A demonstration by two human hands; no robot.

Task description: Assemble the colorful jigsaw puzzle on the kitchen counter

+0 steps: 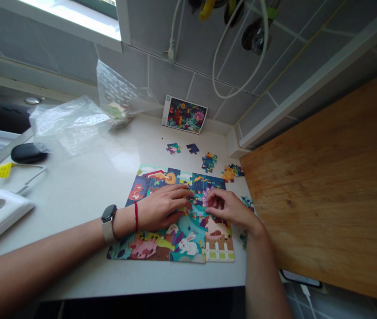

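teal puzzle [192,226] likely steadied beneath my spread left hand [168,206], right hand [226,206] curled at its three o'clock, pinch unclear!

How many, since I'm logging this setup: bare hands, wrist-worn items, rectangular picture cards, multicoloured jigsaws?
Bare hands: 2 (left hand, right hand)
Wrist-worn items: 2 (dark-faced watch, red string bracelet)
Rectangular picture card: 1
Multicoloured jigsaw: 1
Total: 6

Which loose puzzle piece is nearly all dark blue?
The dark blue piece, in front of the picture card and just right of the purple-and-teal piece. It looks almost plain, while the other loose pieces show brighter colours or patterns.
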